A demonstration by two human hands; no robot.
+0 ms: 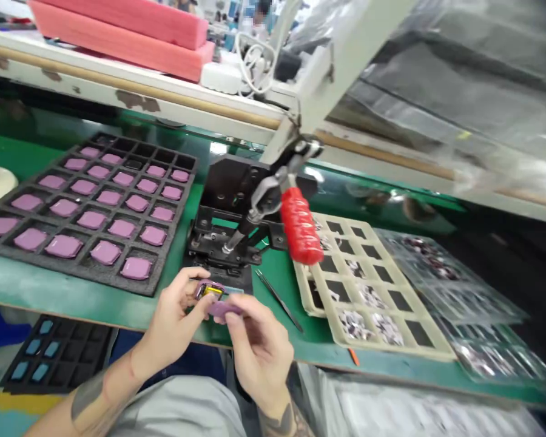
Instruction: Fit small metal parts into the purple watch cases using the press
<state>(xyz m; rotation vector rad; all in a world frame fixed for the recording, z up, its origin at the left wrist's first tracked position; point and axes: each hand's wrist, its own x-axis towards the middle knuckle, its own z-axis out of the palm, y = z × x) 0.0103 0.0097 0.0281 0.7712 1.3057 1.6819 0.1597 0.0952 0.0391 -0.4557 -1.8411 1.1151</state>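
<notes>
Between thumb and fingers, my left hand (182, 312) grips a small purple device housing (208, 290) with a yellow part showing inside. My right hand (259, 340) pinches a flat purple cover (224, 309) close against its lower right edge; whether the two parts are joined I cannot tell. Just beyond my hands stands a black press fixture (218, 237) with a toggle clamp and a red handle (301, 227). A pair of tweezers (279, 300) lies on the green bench to the right of the fixture.
A black foam tray (136, 288) of purple pieces lies left. Cream compartment trays (430, 337) with small parts and clear plastic trays (459, 303) are at right. Pink foam blocks (118, 36) rest on the shelf. A black tray (68, 358) with blue pieces sits below the bench.
</notes>
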